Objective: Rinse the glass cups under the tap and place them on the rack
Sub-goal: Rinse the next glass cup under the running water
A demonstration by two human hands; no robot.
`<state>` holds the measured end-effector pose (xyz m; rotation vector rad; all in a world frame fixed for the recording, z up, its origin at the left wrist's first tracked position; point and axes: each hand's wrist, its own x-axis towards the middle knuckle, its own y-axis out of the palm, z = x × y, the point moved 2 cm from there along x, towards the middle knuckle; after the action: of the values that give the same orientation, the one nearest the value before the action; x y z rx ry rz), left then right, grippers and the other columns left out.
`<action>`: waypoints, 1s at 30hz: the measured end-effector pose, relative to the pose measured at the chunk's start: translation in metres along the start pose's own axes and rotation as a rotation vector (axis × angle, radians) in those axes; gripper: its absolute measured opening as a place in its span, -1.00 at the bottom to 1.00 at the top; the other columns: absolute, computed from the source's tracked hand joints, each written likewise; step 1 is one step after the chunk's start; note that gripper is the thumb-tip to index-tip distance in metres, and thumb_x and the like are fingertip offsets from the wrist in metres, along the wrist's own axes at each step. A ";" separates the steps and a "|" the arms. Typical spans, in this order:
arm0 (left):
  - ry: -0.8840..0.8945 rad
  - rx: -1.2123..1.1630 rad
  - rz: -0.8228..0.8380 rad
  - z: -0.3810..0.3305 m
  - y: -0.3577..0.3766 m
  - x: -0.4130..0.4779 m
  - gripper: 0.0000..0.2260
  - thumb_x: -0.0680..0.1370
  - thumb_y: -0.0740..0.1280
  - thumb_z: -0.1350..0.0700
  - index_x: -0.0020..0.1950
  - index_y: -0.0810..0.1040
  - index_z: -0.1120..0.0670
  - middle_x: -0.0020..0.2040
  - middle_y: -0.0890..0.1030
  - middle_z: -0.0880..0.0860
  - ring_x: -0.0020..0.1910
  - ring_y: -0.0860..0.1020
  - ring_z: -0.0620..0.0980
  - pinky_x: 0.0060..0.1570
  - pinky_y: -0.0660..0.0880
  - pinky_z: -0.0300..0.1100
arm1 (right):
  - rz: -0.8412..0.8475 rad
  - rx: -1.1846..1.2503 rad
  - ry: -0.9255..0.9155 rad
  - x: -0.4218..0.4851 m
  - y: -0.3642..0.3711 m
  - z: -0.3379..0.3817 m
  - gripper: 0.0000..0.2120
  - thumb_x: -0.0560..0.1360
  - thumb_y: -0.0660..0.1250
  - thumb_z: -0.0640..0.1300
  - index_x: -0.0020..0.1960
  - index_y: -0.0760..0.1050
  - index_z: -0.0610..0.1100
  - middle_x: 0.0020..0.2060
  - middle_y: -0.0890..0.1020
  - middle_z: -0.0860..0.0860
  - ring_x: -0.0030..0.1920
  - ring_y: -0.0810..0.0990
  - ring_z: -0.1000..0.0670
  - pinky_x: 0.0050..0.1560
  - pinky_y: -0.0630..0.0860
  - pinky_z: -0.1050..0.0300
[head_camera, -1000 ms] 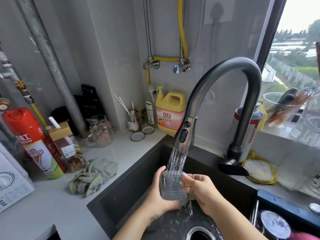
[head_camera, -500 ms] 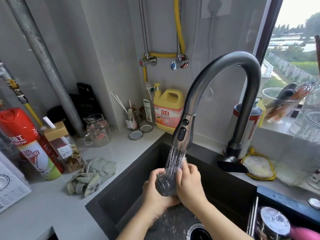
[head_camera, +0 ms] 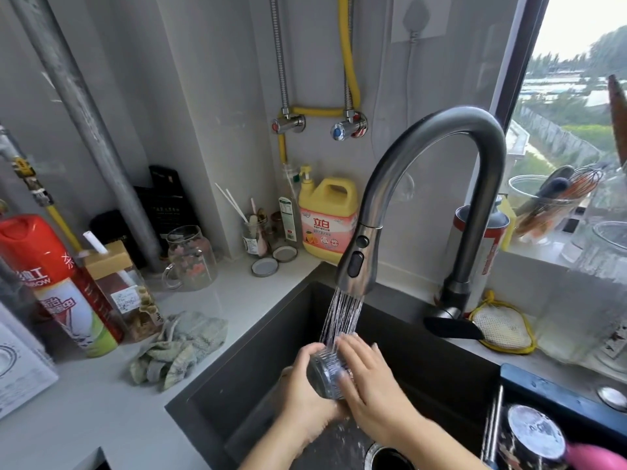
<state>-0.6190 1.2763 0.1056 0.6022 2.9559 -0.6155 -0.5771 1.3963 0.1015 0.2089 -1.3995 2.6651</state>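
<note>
A ribbed glass cup [head_camera: 325, 374] is tipped on its side under the running spray of the grey tap [head_camera: 359, 266], over the dark sink [head_camera: 271, 340]. My left hand [head_camera: 300, 388] grips it from the left and below. My right hand [head_camera: 369, 385] lies over its right side, fingers wrapped across the top. Water falls onto the glass and my fingers. A dark rack [head_camera: 529, 381] sits at the sink's right, holding a round metal lid [head_camera: 536, 429]. Another glass mug [head_camera: 191, 259] with a flower print stands on the counter at the left.
A crumpled cloth [head_camera: 176, 347] lies by the sink's left edge. A red spray can [head_camera: 47, 283], a jar [head_camera: 122, 293] and a yellow detergent jug [head_camera: 327, 218] stand along the counter. The drain [head_camera: 390, 457] is below my hands. Glass containers [head_camera: 607, 245] crowd the windowsill.
The glass went from upright to lying on its side under the spray. My right hand slid over the top of it. Both hands stayed under the tap.
</note>
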 end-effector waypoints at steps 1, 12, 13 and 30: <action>-0.003 -0.001 -0.037 -0.001 -0.002 0.001 -0.48 0.31 0.47 0.30 0.19 0.43 -0.05 -0.04 0.57 -0.02 -0.19 0.54 -0.24 -0.37 0.42 -0.55 | 0.026 0.009 -0.043 -0.007 0.008 0.005 -0.42 0.56 -0.12 0.18 0.49 -0.11 -0.03 0.49 -0.10 0.16 0.51 -0.21 0.08 0.44 -0.36 0.28; -0.060 -0.122 -0.035 0.006 -0.009 0.003 -0.41 0.14 0.57 0.21 0.07 0.48 -0.17 -0.11 0.63 -0.12 -0.15 0.60 -0.18 -0.23 0.58 -0.26 | 0.090 -0.038 -0.093 0.006 0.007 0.001 -0.51 0.57 -0.14 0.13 0.48 -0.01 0.07 0.49 0.04 0.19 0.50 -0.10 0.13 0.46 -0.24 0.21; -0.065 -0.146 -0.030 0.008 -0.012 0.003 -0.41 0.14 0.58 0.22 0.05 0.48 -0.17 -0.10 0.63 -0.11 -0.17 0.60 -0.18 -0.27 0.57 -0.27 | 0.101 0.011 -0.092 0.000 0.010 -0.003 -0.52 0.57 -0.11 0.12 0.47 -0.08 0.13 0.46 -0.05 0.24 0.49 -0.17 0.14 0.45 -0.26 0.25; -0.016 -0.223 0.122 0.011 0.001 0.000 -0.18 0.16 0.56 0.36 0.19 0.11 0.04 -0.02 0.50 0.03 -0.23 0.62 -0.19 -0.33 0.53 -0.38 | -0.009 0.360 0.300 0.013 -0.002 0.001 -0.58 0.50 0.21 0.13 0.33 0.33 0.09 0.00 0.47 0.04 -0.02 0.47 0.11 0.05 0.35 0.26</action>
<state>-0.6186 1.2726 0.0953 0.7426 2.8898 -0.2739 -0.5897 1.3970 0.1064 -0.1486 -0.8286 2.7746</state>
